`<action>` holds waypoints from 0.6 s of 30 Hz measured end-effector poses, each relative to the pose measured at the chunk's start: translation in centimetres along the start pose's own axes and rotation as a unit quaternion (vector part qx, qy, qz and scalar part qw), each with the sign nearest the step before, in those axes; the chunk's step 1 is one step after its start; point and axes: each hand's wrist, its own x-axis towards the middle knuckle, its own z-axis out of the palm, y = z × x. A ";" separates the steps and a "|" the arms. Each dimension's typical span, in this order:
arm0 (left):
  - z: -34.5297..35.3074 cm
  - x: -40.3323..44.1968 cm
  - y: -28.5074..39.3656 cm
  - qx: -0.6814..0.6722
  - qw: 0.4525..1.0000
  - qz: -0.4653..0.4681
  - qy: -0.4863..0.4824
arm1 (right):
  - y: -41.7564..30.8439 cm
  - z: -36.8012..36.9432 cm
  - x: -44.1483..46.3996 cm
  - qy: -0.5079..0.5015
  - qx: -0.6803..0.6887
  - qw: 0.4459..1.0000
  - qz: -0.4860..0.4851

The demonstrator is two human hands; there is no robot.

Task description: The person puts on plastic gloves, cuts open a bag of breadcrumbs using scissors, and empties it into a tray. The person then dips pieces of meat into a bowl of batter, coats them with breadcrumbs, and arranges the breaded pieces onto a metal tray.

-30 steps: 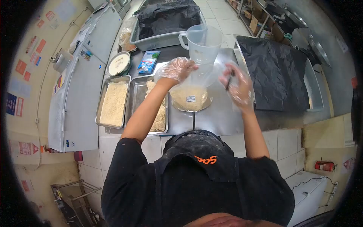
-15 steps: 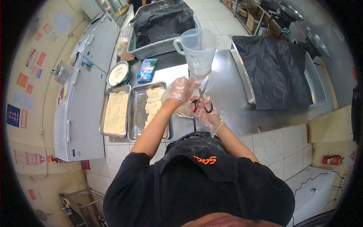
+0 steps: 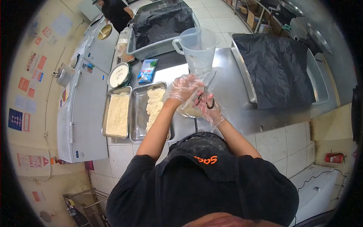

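Observation:
My right hand (image 3: 211, 108), in a clear disposable glove, grips a pair of scissors (image 3: 211, 82) by the dark handles, its blades pointing away from me. Just left of it, my gloved left hand (image 3: 185, 87) is closed on what looks like a clear plastic bag (image 3: 207, 76), beside the blades. Below both hands sits something pale and rounded (image 3: 190, 111), mostly hidden by them. A clear measuring jug (image 3: 198, 49) stands just beyond my hands.
Left on the steel table are two metal trays of pale crumbly flour mix (image 3: 118, 114) (image 3: 154, 106), a tub of white contents (image 3: 119, 75) and a blue packet (image 3: 147, 70). Tubs with black plastic (image 3: 272, 72) (image 3: 164, 28) stand right and behind. A person (image 3: 114, 15) is at the far left.
The scissors have turned and tilted to the right in my right hand. My left hand has shifted slightly to the right. A person has come into view at the back left.

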 end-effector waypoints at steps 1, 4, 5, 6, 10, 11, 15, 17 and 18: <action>-0.8 -0.1 1.0 -0.004 1.000 -0.014 0.003 | -0.2 0.1 -0.2 -0.005 -0.020 1.000 0.004; -0.5 1.0 -0.1 -0.051 0.993 -0.060 -0.083 | -0.2 -0.4 -1.1 -0.026 -0.026 0.999 0.013; -0.4 1.6 -0.7 -0.092 0.977 -0.088 -0.171 | -0.1 -0.7 -1.3 -0.043 -0.010 0.999 0.016; -0.7 1.8 -0.4 -0.092 0.977 -0.088 -0.169 | -0.1 -0.9 -1.5 -0.045 -0.011 0.999 0.016; -2.5 2.2 1.2 -0.088 0.984 -0.105 -0.111 | -1.1 -0.8 -3.1 -0.080 0.004 0.996 0.045; -2.8 2.3 1.5 -0.075 0.987 -0.105 -0.100 | -1.4 -0.7 -3.3 -0.090 0.023 0.993 0.070; -1.1 1.8 0.4 -0.065 0.992 -0.072 -0.085 | -0.9 -0.3 -3.1 -0.065 0.014 0.998 0.015; -0.3 1.5 0.0 -0.064 0.990 -0.117 -0.045 | -0.7 -0.1 -2.9 -0.072 0.009 0.997 0.005; -0.1 1.4 -0.1 -0.061 0.990 -0.118 -0.045 | -0.5 -0.2 -3.0 -0.074 0.012 0.997 0.004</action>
